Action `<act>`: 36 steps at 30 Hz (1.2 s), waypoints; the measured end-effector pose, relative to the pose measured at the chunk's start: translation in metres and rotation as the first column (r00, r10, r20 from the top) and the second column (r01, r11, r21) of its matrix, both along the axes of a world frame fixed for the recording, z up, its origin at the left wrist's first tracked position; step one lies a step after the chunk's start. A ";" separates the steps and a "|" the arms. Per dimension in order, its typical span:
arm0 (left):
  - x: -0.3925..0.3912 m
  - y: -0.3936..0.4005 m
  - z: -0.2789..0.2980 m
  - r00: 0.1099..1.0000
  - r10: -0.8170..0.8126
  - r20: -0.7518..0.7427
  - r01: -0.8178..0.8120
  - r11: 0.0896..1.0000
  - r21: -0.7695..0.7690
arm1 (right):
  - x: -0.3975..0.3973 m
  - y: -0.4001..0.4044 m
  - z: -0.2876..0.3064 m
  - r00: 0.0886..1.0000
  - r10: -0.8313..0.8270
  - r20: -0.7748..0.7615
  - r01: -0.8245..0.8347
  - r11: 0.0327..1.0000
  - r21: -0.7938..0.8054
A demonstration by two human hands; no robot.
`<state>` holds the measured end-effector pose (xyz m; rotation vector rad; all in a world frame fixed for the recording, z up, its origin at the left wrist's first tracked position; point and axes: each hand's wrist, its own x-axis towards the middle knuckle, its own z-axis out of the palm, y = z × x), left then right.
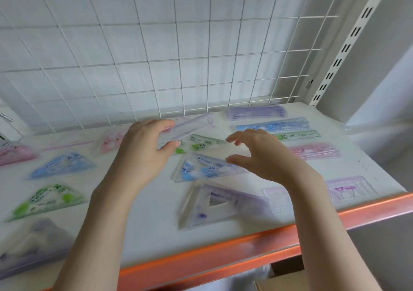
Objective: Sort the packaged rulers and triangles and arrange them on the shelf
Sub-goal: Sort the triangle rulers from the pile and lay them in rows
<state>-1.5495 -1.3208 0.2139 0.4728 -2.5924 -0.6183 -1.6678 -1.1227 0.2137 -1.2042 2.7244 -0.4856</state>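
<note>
We've got the left hand (143,147) pinching a clear ruler pkg (185,127) near the shelf's (223,255) back edge, thumb under, fingers on top. Right hand (263,156) hovers w/ fingers spread, holding nothing, above the blue triangle (201,167) mid-shelf. Purple triangle (219,203) sits nr the front edge.

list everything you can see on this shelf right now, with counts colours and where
straight rulers: 4 packs, purple, blue, green, pink, right rear column
left triangles: 4 packs, pink, blue, green, purple, left column
middle triangles: 3 packs, green, blue, purple, centre
clear ruler pack: 1, pinkish, rear centre
pink packs: blurred, count unclear, rear left
flower-print pack: 1, purple, front right
small pale pack: 1, pinkish, front right
shelf: 1, white, orange front edge
wire grid: 1, white, behind
left hand: pinches clear ruler pack
right hand: open, above middle triangles
</note>
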 end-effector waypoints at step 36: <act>-0.068 0.054 0.015 0.984 -0.146 0.102 0.172 0.929 -0.328 | 0.000 0.009 0.011 0.989 -0.098 -0.115 0.070 0.972 -0.224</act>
